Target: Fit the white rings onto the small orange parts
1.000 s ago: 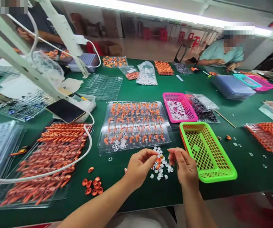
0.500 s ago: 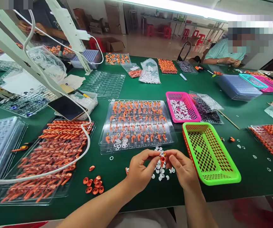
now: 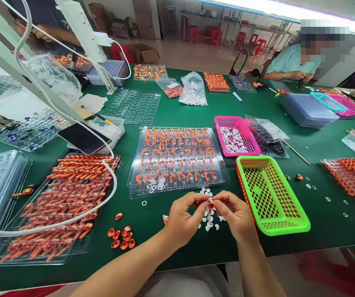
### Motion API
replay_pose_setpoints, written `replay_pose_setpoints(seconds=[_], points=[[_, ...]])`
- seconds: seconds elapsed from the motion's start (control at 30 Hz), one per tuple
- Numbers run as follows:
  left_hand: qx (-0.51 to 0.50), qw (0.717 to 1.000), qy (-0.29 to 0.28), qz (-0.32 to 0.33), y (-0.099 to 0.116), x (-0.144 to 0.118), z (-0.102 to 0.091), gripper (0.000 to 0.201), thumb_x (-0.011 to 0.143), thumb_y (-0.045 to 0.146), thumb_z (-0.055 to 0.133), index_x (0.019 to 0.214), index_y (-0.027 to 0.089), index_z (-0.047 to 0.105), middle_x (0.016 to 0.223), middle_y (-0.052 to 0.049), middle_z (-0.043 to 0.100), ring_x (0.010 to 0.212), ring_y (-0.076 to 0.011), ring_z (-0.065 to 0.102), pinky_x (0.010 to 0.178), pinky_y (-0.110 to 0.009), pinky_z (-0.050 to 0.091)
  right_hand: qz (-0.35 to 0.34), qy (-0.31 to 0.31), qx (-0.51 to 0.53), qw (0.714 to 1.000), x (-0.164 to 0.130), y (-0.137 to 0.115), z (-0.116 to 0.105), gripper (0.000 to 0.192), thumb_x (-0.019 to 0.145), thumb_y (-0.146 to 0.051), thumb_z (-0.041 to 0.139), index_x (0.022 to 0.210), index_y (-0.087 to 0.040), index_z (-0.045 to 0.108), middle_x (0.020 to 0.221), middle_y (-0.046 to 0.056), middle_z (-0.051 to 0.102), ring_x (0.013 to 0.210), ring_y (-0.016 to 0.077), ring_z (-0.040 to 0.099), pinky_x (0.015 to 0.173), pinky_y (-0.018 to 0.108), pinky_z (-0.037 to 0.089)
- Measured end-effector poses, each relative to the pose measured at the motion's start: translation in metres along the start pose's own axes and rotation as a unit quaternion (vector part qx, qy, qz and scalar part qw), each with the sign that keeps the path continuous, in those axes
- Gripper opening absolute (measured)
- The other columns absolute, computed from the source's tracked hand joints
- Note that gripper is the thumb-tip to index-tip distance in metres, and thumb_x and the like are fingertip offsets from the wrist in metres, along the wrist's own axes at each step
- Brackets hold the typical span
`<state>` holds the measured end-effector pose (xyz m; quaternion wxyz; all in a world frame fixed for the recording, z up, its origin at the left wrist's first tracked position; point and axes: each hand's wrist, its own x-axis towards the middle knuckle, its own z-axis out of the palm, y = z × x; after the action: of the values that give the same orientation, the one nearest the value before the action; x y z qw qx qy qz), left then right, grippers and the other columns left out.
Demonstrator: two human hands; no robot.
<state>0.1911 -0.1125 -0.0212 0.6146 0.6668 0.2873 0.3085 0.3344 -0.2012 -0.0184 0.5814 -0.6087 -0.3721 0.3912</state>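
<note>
Between my fingertips is a small orange part (image 3: 211, 206), with a bit of white at its top. My left hand (image 3: 185, 214) pinches it from the left, and my right hand (image 3: 234, 214) grips it from the other side with thumb and fingers. The fingertips hide much of the part. Just under the hands, white discs (image 3: 209, 225) lie scattered on the green table. Beyond them sits a clear tray (image 3: 134, 177) with rows of curved orange parts and several loose white rings (image 3: 157, 184). Another small orange piece (image 3: 165, 219) shows beside my left hand.
To the right stand a green basket (image 3: 304, 229) and a pink basket (image 3: 254, 150) of white pieces. Orange cup-shaped pieces (image 3: 124, 237) lie at left, near trays of long orange parts (image 3: 62, 214). A white cable (image 3: 115, 181) crosses there. A person (image 3: 291, 62) sits across the table.
My right fingers and thumb have closed in on the orange part, and a white bit now shows at its top. The whole view has shifted slightly.
</note>
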Motion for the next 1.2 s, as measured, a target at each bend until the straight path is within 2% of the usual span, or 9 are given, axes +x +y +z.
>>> replay_pose_setpoints(seconds=[0.2, 0.33, 0.63, 0.77, 0.9, 1.03, 1.2], points=[[0.003, 0.999, -0.01, -0.036, 0.0, 0.002, 0.001, 0.026, 0.087, 0.025, 0.06, 0.109, 0.015, 0.069, 0.094, -0.009, 0.074, 0.083, -0.02, 0.069, 0.078, -0.031, 0.055, -0.014, 0.014, -0.05, 0.999, -0.002, 0.001, -0.001, 0.014, 0.092, -0.033, 0.06, 0.09, -0.02, 0.065, 0.077, -0.001, 0.06, 0.064, 0.0108, 0.054, 0.057, 0.02, 0.044], [-0.024, 0.996, -0.044, -0.076, 0.0, 0.003, 0.0, 0.025, 0.089, 0.03, 0.059, 0.105, 0.015, 0.07, 0.096, -0.009, 0.073, 0.084, -0.0199, 0.067, 0.077, -0.029, 0.054, -0.02, 0.006, -0.085, 0.996, -0.005, 0.001, -0.001, 0.016, 0.096, -0.034, 0.054, 0.091, -0.02, 0.061, 0.073, -0.002, 0.057, 0.063, 0.0113, 0.053, 0.057, 0.021, 0.043], [-0.104, 0.976, -0.097, -0.165, 0.002, 0.009, -0.003, 0.026, 0.085, 0.04, 0.063, 0.082, 0.014, 0.064, 0.073, -0.003, 0.064, 0.066, -0.0133, 0.058, 0.063, -0.024, 0.047, -0.035, -0.041, -0.1, 0.993, -0.006, -0.003, -0.002, 0.017, 0.097, -0.031, 0.051, 0.087, -0.019, 0.058, 0.075, -0.001, 0.055, 0.064, 0.0117, 0.05, 0.058, 0.022, 0.04], [-0.147, 0.96, -0.123, -0.203, 0.006, 0.012, -0.005, 0.029, 0.078, 0.041, 0.07, 0.089, 0.015, 0.063, 0.076, -0.001, 0.063, 0.066, -0.0126, 0.056, 0.061, -0.022, 0.048, -0.053, -0.041, -0.1, 0.993, -0.006, -0.002, 0.0, 0.013, 0.095, -0.028, 0.053, 0.087, -0.02, 0.06, 0.077, -0.001, 0.056, 0.068, 0.0122, 0.052, 0.062, 0.023, 0.041], [-0.108, 0.96, -0.151, -0.211, 0.009, 0.013, -0.009, 0.034, 0.078, 0.044, 0.07, 0.098, 0.016, 0.066, 0.079, -0.002, 0.066, 0.068, -0.0131, 0.056, 0.062, -0.022, 0.048, -0.086, -0.015, -0.099, 0.991, -0.005, 0.0, 0.004, 0.009, 0.092, -0.023, 0.055, 0.092, -0.02, 0.064, 0.082, 0.0, 0.06, 0.074, 0.0136, 0.057, 0.067, 0.024, 0.044], [-0.069, 0.96, -0.179, -0.205, 0.002, 0.015, -0.01, 0.039, 0.075, 0.05, 0.069, 0.097, 0.017, 0.069, 0.079, -0.003, 0.07, 0.066, -0.015, 0.058, 0.061, -0.023, 0.048, -0.113, 0.007, -0.122, 0.986, -0.004, 0.0, 0.007, 0.014, 0.085, -0.012, 0.055, 0.091, -0.02, 0.064, 0.083, 0.001, 0.062, 0.073, 0.0137, 0.059, 0.067, 0.024, 0.046], [-0.05, 0.971, -0.172, -0.158, -0.008, 0.016, -0.008, 0.036, 0.08, 0.048, 0.065, 0.099, 0.018, 0.068, 0.093, -0.006, 0.072, 0.087, -0.0227, 0.065, 0.076, -0.028, 0.051, -0.171, 0.012, -0.181, 0.968, -0.002, -0.002, 0.01, 0.019, 0.078, -0.005, 0.054, 0.087, -0.019, 0.063, 0.082, 0.001, 0.062, 0.076, 0.0143, 0.059, 0.069, 0.025, 0.046]])
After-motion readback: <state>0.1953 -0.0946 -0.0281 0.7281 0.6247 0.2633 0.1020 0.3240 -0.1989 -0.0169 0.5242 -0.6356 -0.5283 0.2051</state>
